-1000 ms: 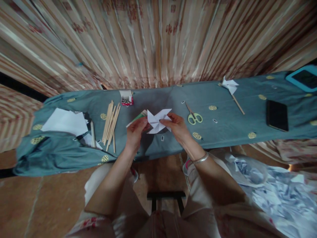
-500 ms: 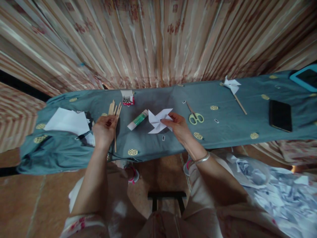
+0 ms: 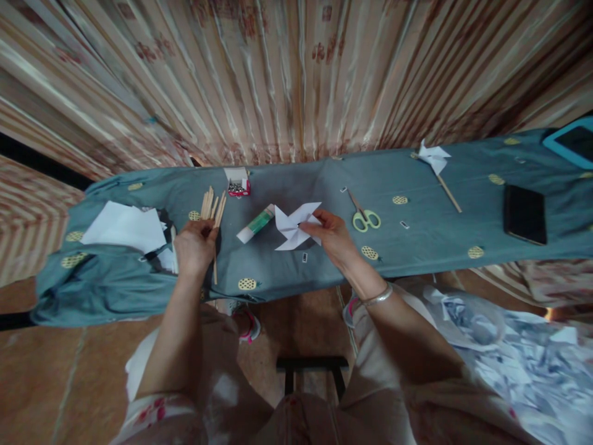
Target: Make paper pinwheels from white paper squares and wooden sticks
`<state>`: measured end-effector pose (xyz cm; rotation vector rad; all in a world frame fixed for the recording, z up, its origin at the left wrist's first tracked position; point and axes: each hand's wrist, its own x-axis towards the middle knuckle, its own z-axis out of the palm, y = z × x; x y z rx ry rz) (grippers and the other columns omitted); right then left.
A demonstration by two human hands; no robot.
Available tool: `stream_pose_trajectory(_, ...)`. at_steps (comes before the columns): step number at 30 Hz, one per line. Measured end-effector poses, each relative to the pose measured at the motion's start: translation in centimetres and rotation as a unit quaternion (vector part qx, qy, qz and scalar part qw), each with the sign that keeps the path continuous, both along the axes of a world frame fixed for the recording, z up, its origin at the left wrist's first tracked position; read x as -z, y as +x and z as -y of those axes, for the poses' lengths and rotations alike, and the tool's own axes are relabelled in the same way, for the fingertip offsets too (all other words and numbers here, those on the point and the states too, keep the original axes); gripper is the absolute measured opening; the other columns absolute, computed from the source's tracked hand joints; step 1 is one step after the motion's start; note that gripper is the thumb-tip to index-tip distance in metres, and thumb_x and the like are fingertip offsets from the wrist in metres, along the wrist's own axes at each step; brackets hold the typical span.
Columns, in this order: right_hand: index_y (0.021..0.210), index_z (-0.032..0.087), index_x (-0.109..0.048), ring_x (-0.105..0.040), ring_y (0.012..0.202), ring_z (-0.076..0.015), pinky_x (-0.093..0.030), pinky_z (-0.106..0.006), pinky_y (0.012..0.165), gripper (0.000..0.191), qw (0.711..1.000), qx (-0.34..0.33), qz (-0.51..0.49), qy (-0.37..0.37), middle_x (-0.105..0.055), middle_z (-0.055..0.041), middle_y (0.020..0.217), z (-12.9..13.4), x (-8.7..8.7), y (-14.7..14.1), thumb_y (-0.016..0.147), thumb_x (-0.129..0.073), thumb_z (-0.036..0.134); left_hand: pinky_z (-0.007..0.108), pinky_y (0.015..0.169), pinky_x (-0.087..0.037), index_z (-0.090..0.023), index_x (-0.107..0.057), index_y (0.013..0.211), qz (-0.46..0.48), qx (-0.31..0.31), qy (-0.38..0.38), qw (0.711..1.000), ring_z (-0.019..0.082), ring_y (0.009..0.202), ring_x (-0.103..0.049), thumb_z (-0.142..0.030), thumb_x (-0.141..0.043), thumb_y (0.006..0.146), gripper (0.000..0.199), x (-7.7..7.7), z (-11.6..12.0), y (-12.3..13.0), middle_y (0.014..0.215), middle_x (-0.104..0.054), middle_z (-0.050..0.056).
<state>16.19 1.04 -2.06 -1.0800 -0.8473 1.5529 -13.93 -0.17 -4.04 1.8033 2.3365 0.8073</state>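
My right hand [image 3: 334, 238] pinches a white paper pinwheel [image 3: 291, 227] at its centre, a little above the cloth. My left hand [image 3: 195, 244] is closed at the lower part of a bunch of thin wooden sticks [image 3: 214, 204]; its fingertips hide whether one stick is gripped. A green and white glue box [image 3: 256, 224] lies between my hands. Behind it stands an open red box of small metal pins [image 3: 239, 186]. Scissors with pale green handles [image 3: 366, 220] lie to the right of my right hand.
White paper sheets [image 3: 125, 227] lie at the left of the cloth-covered table [image 3: 278, 281]. On the right are a finished pinwheel on a stick [image 3: 435, 158], a black phone [image 3: 525, 214] and a blue-edged device [image 3: 572, 143]. Bags of paper scraps [image 3: 532, 364] sit below right.
My left fingers have shifted slightly at the sticks. The pinwheel in my right hand has hardly moved, and the whole view has drifted a little.
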Motion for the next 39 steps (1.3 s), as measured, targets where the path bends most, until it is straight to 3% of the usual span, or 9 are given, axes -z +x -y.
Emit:
stream_pose_trajectory(10,0.083,0.021,-0.068,-0.069,0.078,-0.0194,-0.056,-0.039,0.084,0.035,1.0,-0.008,0.004,0.005,-0.074,-0.0026,0.086,-0.1,0.4,0.1,0.056,-0.089,0.028,0.04,0.092,-0.048,-0.021,-0.074,0.097,-0.02,0.001,-0.008,1.0,0.031,0.1,-0.067,-0.035,-0.057,0.083,0.027,-0.2,0.2,0.4,0.102,-0.074,0.011)
stream_pose_trajectory(18,0.079,0.021,-0.067,-0.067,0.07,-0.0145,-0.056,-0.031,0.075,0.041,1.0,-0.004,-0.012,-0.01,-0.074,0.0024,0.078,-0.2,0.4,0.1,0.047,-0.091,0.029,0.036,0.084,-0.049,-0.019,-0.074,0.095,-0.019,-0.015,-0.016,1.0,0.027,0.09,-0.067,-0.028,-0.057,0.08,0.025,-0.9,0.2,1.2,0.094,-0.072,0.01)
stream_pose_trajectory(27,0.079,0.021,-0.071,-0.066,0.067,-0.0126,-0.054,-0.029,0.071,0.036,0.998,-0.049,-0.013,0.021,-0.075,0.0033,0.077,0.5,0.4,1.2,0.051,-0.092,0.031,0.029,0.071,-0.052,-0.017,-0.076,0.093,0.136,0.034,0.05,0.989,0.017,0.071,-0.061,-0.032,-0.057,0.078,0.028,-2.0,2.1,5.4,0.082,-0.065,0.005)
stream_pose_trajectory(33,0.081,0.02,-0.075,-0.067,0.072,-0.0134,-0.055,-0.03,0.074,0.035,0.996,-0.073,-0.003,0.042,-0.077,0.0017,0.082,1.6,-0.3,2.2,0.053,-0.092,0.031,0.023,0.052,-0.054,-0.016,-0.073,0.088,0.308,0.071,0.042,0.948,0.013,0.063,-0.061,-0.033,-0.062,0.075,0.024,-2.1,4.3,9.1,0.081,-0.058,0.002)
stream_pose_trajectory(39,0.078,0.02,-0.076,-0.068,0.071,-0.0131,-0.056,-0.028,0.073,0.031,0.989,-0.139,0.01,0.054,-0.077,0.0009,0.08,3.7,-1.1,3.1,0.055,-0.092,0.032,0.02,0.044,-0.05,-0.017,-0.075,0.083,0.49,0.058,0.021,0.869,0.011,0.055,-0.059,-0.034,-0.074,0.074,0.019,-0.6,10.3,14.4,0.077,-0.06,0.0)
